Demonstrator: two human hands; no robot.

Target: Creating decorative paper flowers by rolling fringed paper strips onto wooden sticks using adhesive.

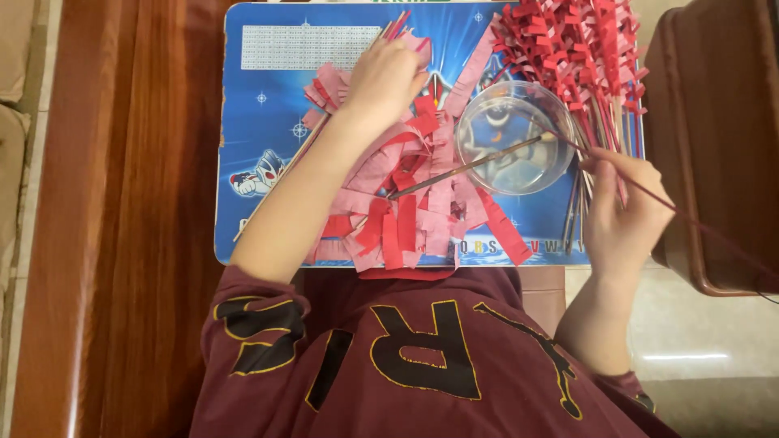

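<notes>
- Two hands work over a blue desk (pixel 260 219) (a printed lap board).
- Left hand (pixel 385 77), at eleven o'clock, is curled closed on thin sticks (pixel 395 28) above a heap of pink and red paper strips (pixel 406 203).
- Brush (pixel 466 168) leans on the clear bowl (pixel 515 138) at centre.
- Right hand (pixel 621 207), at three o'clock, pinches one thin red stick (pixel 690 219); finished fringed sticks (pixel 576 49) lie at one o'clock.
</notes>
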